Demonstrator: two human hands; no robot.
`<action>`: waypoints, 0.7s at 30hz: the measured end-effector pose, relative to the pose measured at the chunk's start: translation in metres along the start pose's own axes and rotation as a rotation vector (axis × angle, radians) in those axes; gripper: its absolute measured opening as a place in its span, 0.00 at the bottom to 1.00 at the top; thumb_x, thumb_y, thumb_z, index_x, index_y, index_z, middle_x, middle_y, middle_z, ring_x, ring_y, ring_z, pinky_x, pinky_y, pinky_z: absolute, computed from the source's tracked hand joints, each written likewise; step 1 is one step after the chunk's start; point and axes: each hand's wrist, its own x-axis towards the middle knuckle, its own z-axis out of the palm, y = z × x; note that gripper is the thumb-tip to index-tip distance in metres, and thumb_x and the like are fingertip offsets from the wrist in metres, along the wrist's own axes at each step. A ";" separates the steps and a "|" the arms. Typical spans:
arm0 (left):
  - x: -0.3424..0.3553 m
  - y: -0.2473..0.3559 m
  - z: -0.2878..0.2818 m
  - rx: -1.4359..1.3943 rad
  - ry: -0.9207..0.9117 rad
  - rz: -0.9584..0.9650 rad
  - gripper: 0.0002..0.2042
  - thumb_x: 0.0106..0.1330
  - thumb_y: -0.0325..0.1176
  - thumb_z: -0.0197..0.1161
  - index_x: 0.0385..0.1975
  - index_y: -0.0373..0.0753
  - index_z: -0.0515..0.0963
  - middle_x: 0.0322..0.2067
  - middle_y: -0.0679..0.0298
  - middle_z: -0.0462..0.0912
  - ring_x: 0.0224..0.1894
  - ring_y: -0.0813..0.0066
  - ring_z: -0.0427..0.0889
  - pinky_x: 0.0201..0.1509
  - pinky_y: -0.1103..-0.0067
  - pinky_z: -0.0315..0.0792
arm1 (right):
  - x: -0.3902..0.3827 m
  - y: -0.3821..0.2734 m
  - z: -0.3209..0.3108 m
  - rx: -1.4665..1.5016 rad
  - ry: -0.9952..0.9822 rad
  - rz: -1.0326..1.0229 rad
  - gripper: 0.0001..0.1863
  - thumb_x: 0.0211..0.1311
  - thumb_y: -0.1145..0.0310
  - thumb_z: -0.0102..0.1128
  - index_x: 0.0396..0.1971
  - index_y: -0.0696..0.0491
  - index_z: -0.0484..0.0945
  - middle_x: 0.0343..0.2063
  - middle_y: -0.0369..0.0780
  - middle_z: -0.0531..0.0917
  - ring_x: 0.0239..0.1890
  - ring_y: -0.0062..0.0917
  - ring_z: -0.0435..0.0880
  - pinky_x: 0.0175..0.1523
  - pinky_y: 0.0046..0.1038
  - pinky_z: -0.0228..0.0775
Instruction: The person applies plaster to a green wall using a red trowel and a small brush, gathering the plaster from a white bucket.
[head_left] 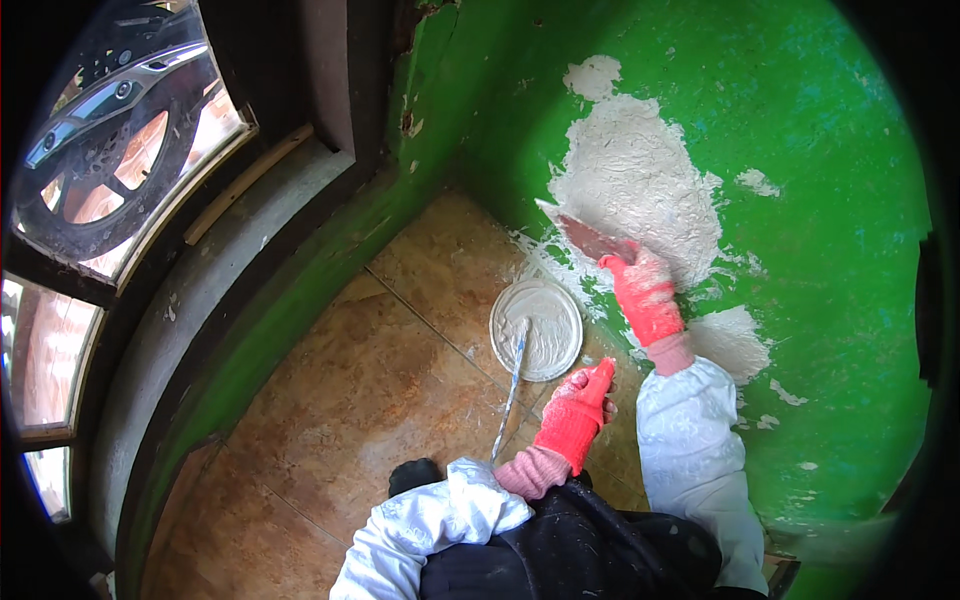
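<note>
My right hand [645, 295], in a red glove smeared with white, is closed around a flat-bladed trowel [578, 230]. The blade lies at the lower left edge of a broad patch of white plaster [640, 165] on the green wall. Lower and to the left, my left hand [580, 415] wears a matching glove, its fingers curled in; what they hold, if anything, cannot be made out. Just beyond it, a round tub [493, 335] of white paste stands on the floor. A thin blue-and-white stick [512, 390] rests in the paste and slants back toward my left sleeve.
Brown tiles [330, 400] cover the floor, with white splashes along the foot of the green wall [820, 300]. On the left, a low green ledge and a dark window frame [280, 90] curve past. A motorcycle wheel [120, 170] shows through the glass.
</note>
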 end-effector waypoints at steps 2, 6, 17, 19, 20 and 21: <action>-0.005 0.001 0.004 0.023 0.013 -0.008 0.12 0.59 0.46 0.62 0.29 0.45 0.74 0.21 0.72 0.74 0.15 0.81 0.71 0.17 0.83 0.64 | 0.006 0.006 0.005 0.028 -0.016 0.015 0.14 0.52 0.63 0.63 0.37 0.54 0.79 0.29 0.48 0.82 0.32 0.38 0.81 0.38 0.32 0.71; -0.004 0.000 -0.006 -0.028 -0.044 0.012 0.12 0.60 0.46 0.61 0.32 0.44 0.75 0.23 0.71 0.76 0.17 0.81 0.72 0.19 0.83 0.66 | 0.027 -0.022 -0.009 0.295 0.162 -0.041 0.08 0.57 0.73 0.57 0.37 0.56 0.78 0.28 0.36 0.82 0.33 0.22 0.80 0.41 0.22 0.70; 0.000 -0.003 -0.002 -0.098 -0.059 -0.005 0.10 0.60 0.44 0.62 0.29 0.44 0.74 0.21 0.72 0.75 0.16 0.81 0.71 0.19 0.83 0.65 | 0.010 -0.005 0.003 -0.039 -0.039 -0.163 0.12 0.55 0.64 0.60 0.36 0.55 0.78 0.27 0.43 0.81 0.30 0.30 0.81 0.34 0.29 0.71; -0.001 0.000 -0.001 -0.015 0.008 -0.036 0.11 0.60 0.44 0.62 0.29 0.44 0.74 0.21 0.71 0.75 0.16 0.81 0.71 0.19 0.83 0.65 | 0.026 0.001 0.006 -0.099 0.184 -0.161 0.07 0.59 0.67 0.53 0.36 0.45 0.79 0.31 0.41 0.81 0.28 0.33 0.80 0.37 0.30 0.71; -0.001 0.002 -0.001 -0.014 0.012 -0.034 0.11 0.60 0.44 0.62 0.29 0.44 0.74 0.21 0.71 0.75 0.16 0.81 0.71 0.19 0.83 0.65 | 0.033 -0.009 -0.003 -0.055 0.221 -0.211 0.08 0.59 0.67 0.54 0.37 0.46 0.79 0.29 0.41 0.81 0.27 0.32 0.80 0.37 0.29 0.71; -0.002 0.004 -0.001 -0.013 0.027 -0.032 0.11 0.59 0.45 0.62 0.29 0.44 0.74 0.21 0.71 0.74 0.16 0.81 0.71 0.19 0.83 0.65 | 0.040 -0.018 -0.012 -0.015 0.258 -0.261 0.08 0.58 0.67 0.55 0.37 0.47 0.79 0.27 0.40 0.81 0.27 0.31 0.80 0.36 0.28 0.71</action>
